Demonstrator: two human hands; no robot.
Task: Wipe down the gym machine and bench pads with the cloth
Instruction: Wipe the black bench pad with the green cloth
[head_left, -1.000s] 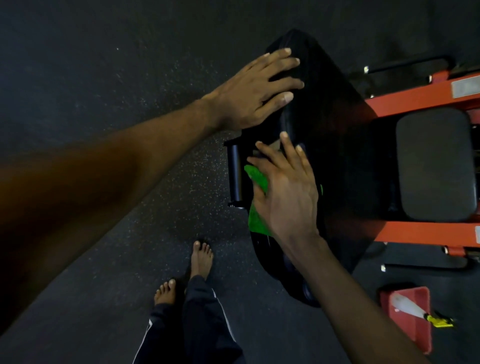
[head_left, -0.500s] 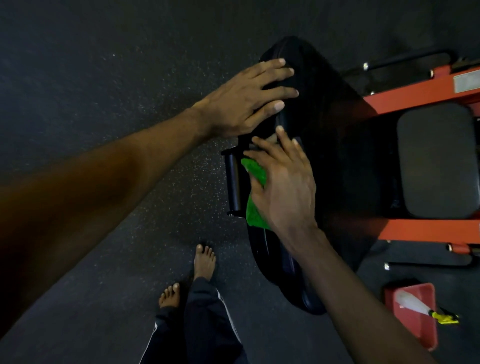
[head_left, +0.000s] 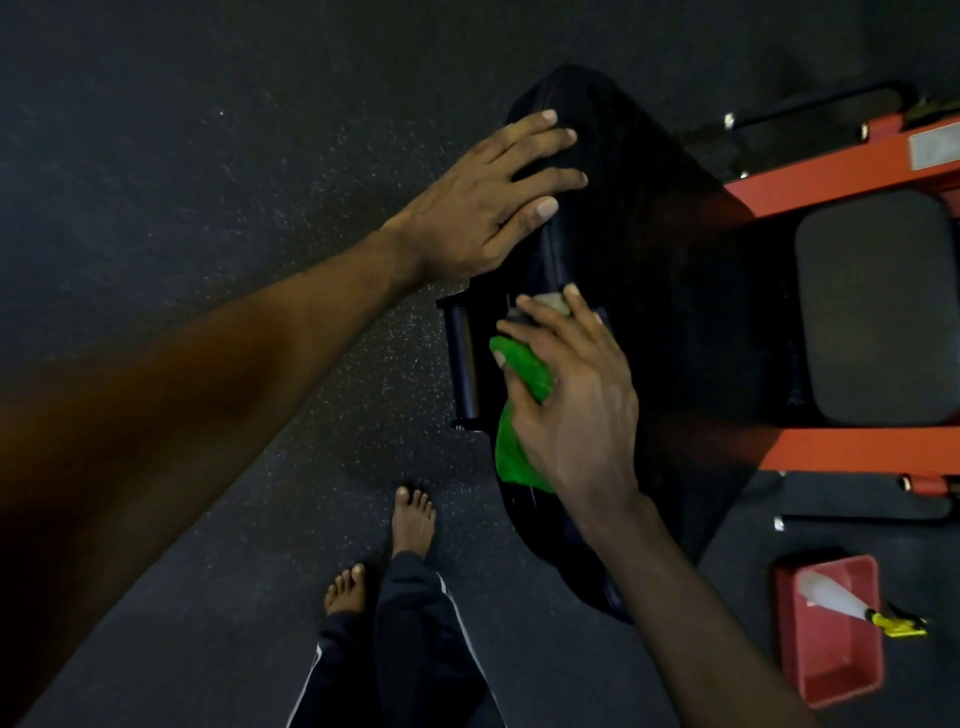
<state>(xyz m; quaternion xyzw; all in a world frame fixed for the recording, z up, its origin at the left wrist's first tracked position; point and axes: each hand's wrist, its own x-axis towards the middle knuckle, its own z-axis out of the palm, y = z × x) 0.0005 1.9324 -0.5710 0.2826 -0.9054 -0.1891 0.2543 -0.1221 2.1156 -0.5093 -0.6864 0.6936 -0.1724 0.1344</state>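
Note:
A tall black back pad (head_left: 649, 260) of an orange-framed gym machine (head_left: 831, 171) stands in front of me. Flat on the pad's upper left edge rests my left hand (head_left: 483, 208), fingers spread. Lower down, my right hand (head_left: 576, 410) presses a green cloth (head_left: 511, 452) against the pad's left side. Its fingers stretch along the edge while the thumb pinches a bunched fold of the cloth. A dark seat pad (head_left: 878, 306) sits between the orange rails to the right.
A black roller bar (head_left: 465, 358) sticks out just left of the cloth. A red bin (head_left: 841, 670) holding a spray bottle (head_left: 836, 603) stands on the dark rubber floor at lower right. My bare feet (head_left: 413, 519) are below the pad.
My right hand rubbed the cloth up toward my left hand, then back down a little, and the cloth has bunched at the thumb. My left hand stays on the pad.

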